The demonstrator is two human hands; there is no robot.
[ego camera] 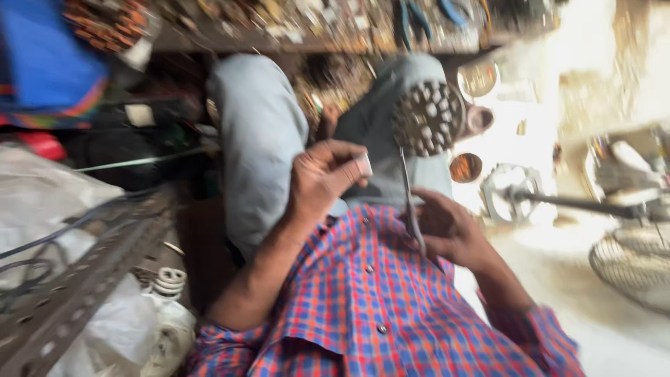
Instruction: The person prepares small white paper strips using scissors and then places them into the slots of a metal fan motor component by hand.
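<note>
Left hand [322, 180]: raised over the lap, fingers curled and pinching a small white block [363, 165] between thumb and forefinger.

Right hand [450, 230]: closed around the lower end of a thin metal tool [408, 199], which is pointing up toward a round perforated disc [428, 117]. The disc is resting on the right knee of the grey trousers [262, 139]; whether the tool tip is touching it cannot be told, as the view is blurring.

Worker is sitting in a checked shirt [377, 300], knees drawn up.

Surroundings: a cluttered shelf [314, 31] of small parts is running across the top; a slotted metal bar [84, 272] is lying at the left; a wire fan guard [631, 262] is standing at the right, well apart from the hands.

Handling note, as a judgement: the work is going best with the disc braced steady on the knee, the thin tool gripped low but kept in line with the holes, and the white block pinched firmly and kept clear of the tool's path.
</note>
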